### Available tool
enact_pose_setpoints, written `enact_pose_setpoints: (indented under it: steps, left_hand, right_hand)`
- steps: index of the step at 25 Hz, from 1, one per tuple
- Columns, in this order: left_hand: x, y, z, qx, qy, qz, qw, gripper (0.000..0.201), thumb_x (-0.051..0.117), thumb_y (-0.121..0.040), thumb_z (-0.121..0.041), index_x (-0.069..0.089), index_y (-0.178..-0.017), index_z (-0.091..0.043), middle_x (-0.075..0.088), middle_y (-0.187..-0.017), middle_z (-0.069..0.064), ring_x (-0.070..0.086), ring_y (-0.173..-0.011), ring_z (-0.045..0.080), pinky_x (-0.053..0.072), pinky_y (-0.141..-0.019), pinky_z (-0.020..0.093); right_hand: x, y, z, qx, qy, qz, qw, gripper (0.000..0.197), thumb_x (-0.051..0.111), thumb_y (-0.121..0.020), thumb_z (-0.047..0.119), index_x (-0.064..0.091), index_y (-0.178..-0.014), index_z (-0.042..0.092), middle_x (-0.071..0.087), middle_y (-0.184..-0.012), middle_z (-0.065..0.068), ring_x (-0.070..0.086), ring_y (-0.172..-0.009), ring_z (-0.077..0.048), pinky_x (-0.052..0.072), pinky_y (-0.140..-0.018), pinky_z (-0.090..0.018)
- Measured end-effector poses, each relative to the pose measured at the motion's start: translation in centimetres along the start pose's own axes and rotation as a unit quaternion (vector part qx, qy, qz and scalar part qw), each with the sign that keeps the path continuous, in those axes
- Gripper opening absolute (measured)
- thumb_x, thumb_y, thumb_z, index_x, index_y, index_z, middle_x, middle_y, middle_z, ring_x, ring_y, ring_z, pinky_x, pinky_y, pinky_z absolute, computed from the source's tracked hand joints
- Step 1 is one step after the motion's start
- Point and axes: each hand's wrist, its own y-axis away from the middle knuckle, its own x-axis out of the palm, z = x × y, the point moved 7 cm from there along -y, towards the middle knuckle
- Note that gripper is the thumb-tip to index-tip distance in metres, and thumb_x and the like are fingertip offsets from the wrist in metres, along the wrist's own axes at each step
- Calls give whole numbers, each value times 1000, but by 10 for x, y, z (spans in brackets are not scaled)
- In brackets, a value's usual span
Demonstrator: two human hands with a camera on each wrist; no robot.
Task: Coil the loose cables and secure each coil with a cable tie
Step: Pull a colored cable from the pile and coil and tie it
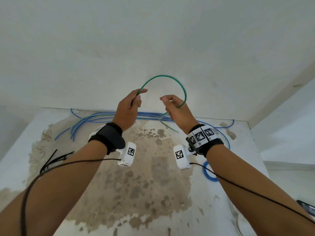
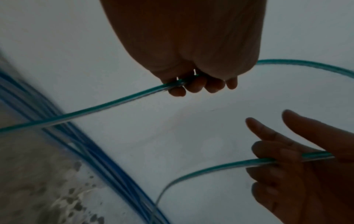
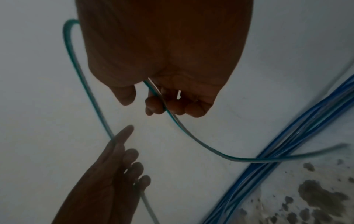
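Observation:
A green cable (image 1: 163, 76) arches in the air between my two raised hands, in front of the white wall. My left hand (image 1: 135, 98) pinches one side of the arc, fingers curled round the green cable (image 2: 134, 95). My right hand (image 1: 171, 103) grips the other side, the green cable (image 3: 173, 119) running through its curled fingers and down to the table. Several loose blue cables (image 1: 102, 116) lie along the table's back edge. A small blue coil (image 1: 205, 172) lies at the right. Black cable ties (image 1: 52, 159) lie at the left.
The table (image 1: 136, 184) is white with a large brown stained patch. A white wall rises right behind it. At the far right edge sit a dark object (image 1: 306, 208) and a faint clear loop (image 1: 237, 217). Thin black wires run along both forearms.

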Motion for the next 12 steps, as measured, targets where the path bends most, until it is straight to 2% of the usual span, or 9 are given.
enact_pose_setpoints:
  steps: [1, 3, 4, 6, 9, 10, 12]
  left_hand:
    - [3, 1, -8, 1, -5, 22, 1000, 32, 38, -107, -15, 62, -126, -24, 49, -74, 3, 43, -65, 15, 39, -65, 22]
    - [8, 13, -15, -15, -35, 70, 997, 28, 41, -106, -17, 63, -122, -24, 54, -73, -3, 47, -63, 12, 41, -63, 22]
    - [9, 20, -11, -51, -38, 90, 994, 26, 42, -106, -16, 64, -117, -24, 56, -74, -4, 50, -63, 11, 43, -64, 23]
    - [7, 44, 2, -172, 17, 104, 979, 24, 41, -107, -15, 64, -110, -21, 56, -77, -2, 54, -65, 11, 49, -67, 28]
    - [-6, 83, 18, -322, 158, 39, 933, 25, 40, -108, -18, 64, -109, -18, 48, -75, -4, 48, -62, 11, 52, -68, 33]
    - [-12, 95, 21, -357, 194, 15, 914, 25, 39, -108, -20, 64, -109, -18, 45, -74, -5, 44, -60, 10, 49, -66, 32]
    - [-23, 116, 28, -399, 236, -12, 886, 27, 37, -109, -23, 64, -110, -18, 41, -71, -7, 36, -56, 9, 38, -60, 27]
  right_hand:
    - [4, 7, 7, -9, 7, 13, 1000, 33, 57, -93, 50, 70, -107, 23, 52, -55, 22, 50, -57, 1, 39, -63, -27]
    - [5, 23, 22, -30, -21, 25, 999, 29, 50, -100, 43, 70, -105, 22, 47, -55, 18, 45, -56, -4, 46, -64, -33]
    - [4, 29, 28, -38, -52, 26, 998, 28, 46, -105, 37, 69, -104, 20, 44, -55, 16, 43, -55, -6, 48, -64, -34]
    - [1, 43, 32, -31, -73, 25, 997, 27, 44, -108, 32, 67, -103, 18, 45, -59, 12, 43, -56, -7, 51, -66, -34]
    - [14, 67, -4, 21, 45, 51, 997, 27, 50, -104, 42, 63, -104, 18, 55, -73, 9, 53, -67, -10, 50, -70, -36]
    - [24, 78, -26, 34, 88, 73, 993, 26, 49, -103, 43, 61, -99, 20, 56, -74, 8, 54, -69, -12, 48, -71, -38]
    - [45, 103, -72, 61, 175, 129, 974, 26, 45, -104, 43, 53, -88, 25, 58, -77, 7, 54, -69, -15, 44, -71, -35]
